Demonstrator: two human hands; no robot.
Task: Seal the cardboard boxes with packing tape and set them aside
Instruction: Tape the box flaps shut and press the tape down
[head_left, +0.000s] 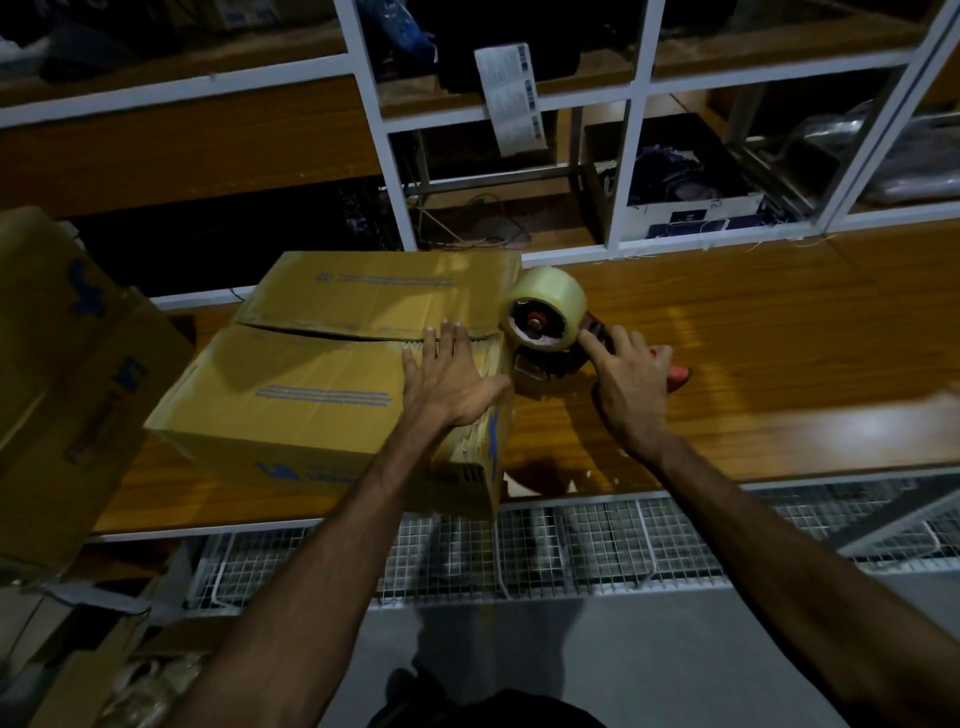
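A brown cardboard box (291, 384) with blue print lies on the wooden table (779, 353), its two top flaps folded down with a seam between them. My left hand (449, 379) presses flat on the near flap at the box's right end, fingers straight. A red tape dispenser (558, 353) with a roll of clear packing tape (545, 309) stands against the box's right side, at the end of the seam. My right hand (628, 384) grips the dispenser's red handle, index finger stretched toward the roll.
Another cardboard box (67, 374) stands at the left edge of the table. A white-framed shelf rack (621, 171) with boxes and bags rises behind the table. A wire mesh shelf (571, 545) sits below the table's front edge. More cartons lie on the floor at bottom left.
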